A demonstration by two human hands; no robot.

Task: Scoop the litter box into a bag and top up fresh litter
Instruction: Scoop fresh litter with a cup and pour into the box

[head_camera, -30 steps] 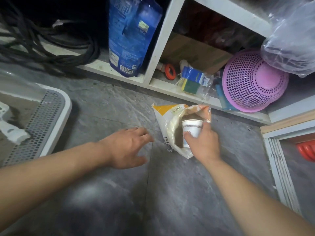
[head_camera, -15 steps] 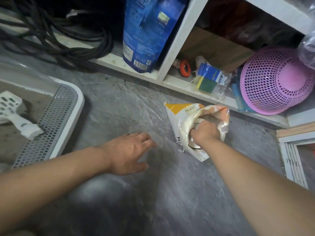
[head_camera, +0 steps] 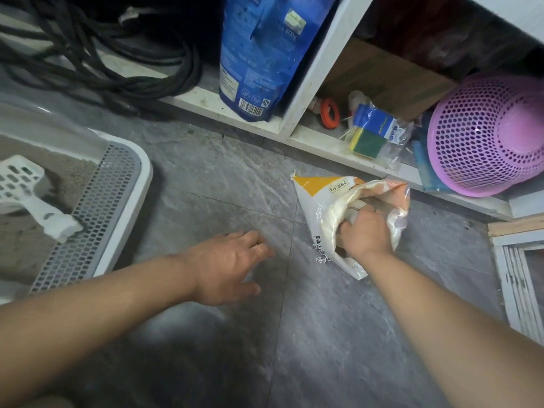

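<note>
A white and orange litter bag (head_camera: 319, 198) stands open on the grey floor below the shelf. My right hand (head_camera: 363, 235) is plunged into its mouth, gripping a white paper cup (head_camera: 353, 212) that is mostly hidden inside. My left hand (head_camera: 228, 267) hovers low over the floor to the bag's left, fingers spread and empty. At the far left sits the litter box (head_camera: 123, 213) with a white rim and grey perforated step, holding sandy litter. A white slotted scoop (head_camera: 26, 192) lies inside it.
A white shelf unit (head_camera: 316, 69) runs along the back with a blue pouch (head_camera: 259, 54), black coiled hose (head_camera: 97, 57), packaged sponges (head_camera: 372, 132) and a pink perforated basket (head_camera: 488, 134). A white slatted frame (head_camera: 518, 290) lies at the right.
My right hand has pushed the paper cup down into the litter bag, so the cup is nearly out of sight. My left hand has stayed in place.
</note>
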